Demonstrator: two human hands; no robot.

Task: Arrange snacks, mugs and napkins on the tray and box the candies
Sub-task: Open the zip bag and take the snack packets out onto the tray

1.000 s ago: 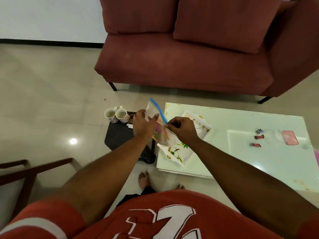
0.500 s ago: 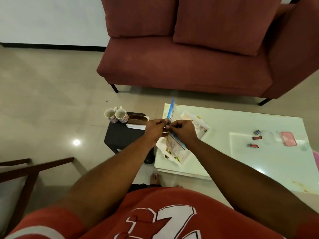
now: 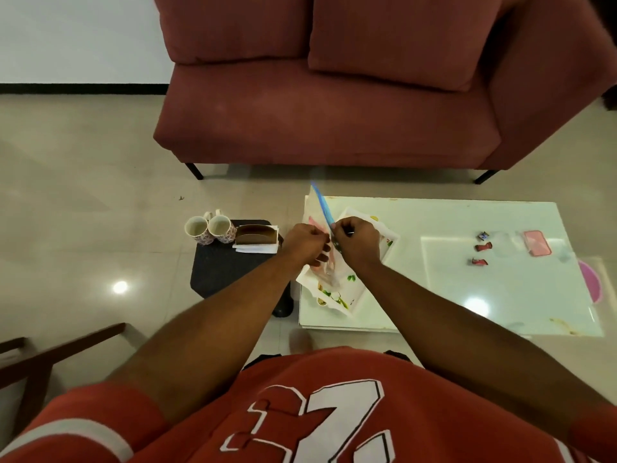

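Both hands, left hand (image 3: 305,243) and right hand (image 3: 357,240), pinch the clear plastic snack bag with a blue zip strip (image 3: 323,208) between them, mid-frame, above the white flowered tray (image 3: 359,295).

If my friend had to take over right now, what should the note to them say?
Left hand and right hand: both pinch a clear zip bag with a blue strip, held above the flowered tray on the white table.
Two mugs and the napkin holder sit on the small black stool.
Three candies lie loose on the table beside a pink-lidded box.
Done: nothing set on the tray yet.
Left: snacks, mugs, napkins onto the tray; candies into the box.
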